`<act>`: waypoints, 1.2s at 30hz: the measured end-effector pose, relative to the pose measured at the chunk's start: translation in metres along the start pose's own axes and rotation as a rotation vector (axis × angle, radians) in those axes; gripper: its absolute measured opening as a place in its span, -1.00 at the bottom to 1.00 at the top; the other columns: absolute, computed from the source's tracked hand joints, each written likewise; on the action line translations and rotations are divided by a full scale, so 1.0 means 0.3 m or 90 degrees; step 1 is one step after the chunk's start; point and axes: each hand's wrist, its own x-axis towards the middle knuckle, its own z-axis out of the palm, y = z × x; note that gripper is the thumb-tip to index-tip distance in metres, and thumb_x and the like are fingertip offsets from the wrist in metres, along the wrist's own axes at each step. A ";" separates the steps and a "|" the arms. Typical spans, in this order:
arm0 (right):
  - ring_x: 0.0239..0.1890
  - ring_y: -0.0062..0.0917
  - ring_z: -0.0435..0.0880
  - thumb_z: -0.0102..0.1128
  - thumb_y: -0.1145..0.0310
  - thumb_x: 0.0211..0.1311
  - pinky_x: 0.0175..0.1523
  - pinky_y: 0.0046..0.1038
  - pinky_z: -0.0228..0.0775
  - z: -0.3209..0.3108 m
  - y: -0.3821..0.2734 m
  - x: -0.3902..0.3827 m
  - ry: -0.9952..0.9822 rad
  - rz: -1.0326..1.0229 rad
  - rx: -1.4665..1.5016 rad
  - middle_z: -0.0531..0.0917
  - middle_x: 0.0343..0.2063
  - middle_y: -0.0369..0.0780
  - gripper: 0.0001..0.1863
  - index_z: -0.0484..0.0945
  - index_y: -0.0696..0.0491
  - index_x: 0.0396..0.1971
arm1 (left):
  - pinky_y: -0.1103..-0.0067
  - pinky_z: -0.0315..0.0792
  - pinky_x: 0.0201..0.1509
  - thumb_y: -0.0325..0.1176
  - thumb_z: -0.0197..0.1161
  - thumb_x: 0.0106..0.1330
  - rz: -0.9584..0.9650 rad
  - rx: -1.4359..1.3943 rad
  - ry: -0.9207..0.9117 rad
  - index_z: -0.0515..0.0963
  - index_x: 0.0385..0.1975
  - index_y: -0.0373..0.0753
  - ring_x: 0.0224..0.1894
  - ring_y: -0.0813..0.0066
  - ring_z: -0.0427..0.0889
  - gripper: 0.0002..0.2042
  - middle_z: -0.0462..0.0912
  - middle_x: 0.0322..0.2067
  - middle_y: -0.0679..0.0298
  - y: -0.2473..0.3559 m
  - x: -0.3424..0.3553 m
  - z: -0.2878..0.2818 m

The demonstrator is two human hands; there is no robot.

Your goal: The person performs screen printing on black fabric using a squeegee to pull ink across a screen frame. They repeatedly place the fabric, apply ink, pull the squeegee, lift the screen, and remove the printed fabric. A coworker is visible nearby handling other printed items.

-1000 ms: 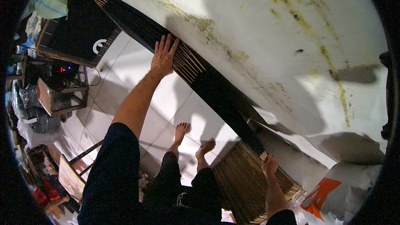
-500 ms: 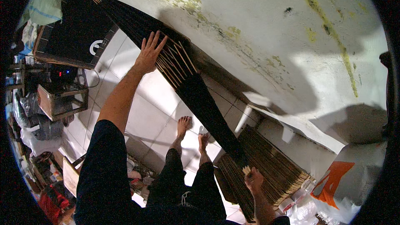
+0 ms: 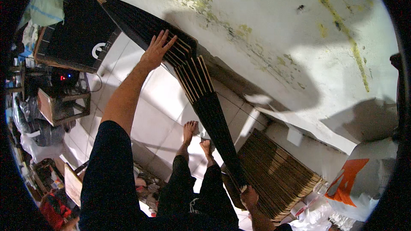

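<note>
Touching upper black sticks with left hand laid flat, fingers apart, near bare tan ends. Clasping lower black bundle, slanted down rightward from those ends, by its bottom tip in closed right hand.

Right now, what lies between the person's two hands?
In the head view, a long black bundle of sticks stretches from the right hand toward the left hand, its spread pale ends nearest the left.
</note>
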 end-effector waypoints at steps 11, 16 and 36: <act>-0.17 -0.04 0.68 0.38 0.21 -0.04 -0.04 -0.01 0.51 0.226 0.037 -0.128 0.100 -0.016 0.059 0.65 -0.28 -0.02 -0.53 0.51 0.08 -0.11 | 0.09 0.06 0.51 0.06 0.43 0.23 -0.427 -0.605 0.283 -0.24 0.46 -0.59 0.46 -0.50 -0.01 0.15 -0.11 0.38 -0.61 0.541 -0.123 -0.022; -0.07 -0.05 0.67 0.40 0.14 0.00 0.02 -0.07 0.51 0.286 0.076 -0.118 0.021 0.027 0.113 0.68 -0.14 -0.05 -0.37 0.56 0.05 0.12 | -0.07 0.12 0.46 0.35 0.51 -0.10 -0.613 -0.588 -0.019 -0.34 0.48 -0.49 0.48 -0.37 0.02 0.44 -0.19 0.45 -0.43 1.043 -0.196 -0.147; -0.23 -0.22 0.72 0.23 -0.08 0.26 -0.12 -0.29 0.53 0.190 0.098 -0.174 -0.065 -0.155 0.070 0.74 -0.19 -0.10 -0.42 0.55 -0.08 0.20 | 0.14 0.50 0.14 -0.39 0.37 0.13 -0.810 -0.683 0.136 0.19 0.29 -0.34 0.02 -0.28 0.63 -0.29 0.65 -0.08 -0.26 0.836 -0.581 -0.060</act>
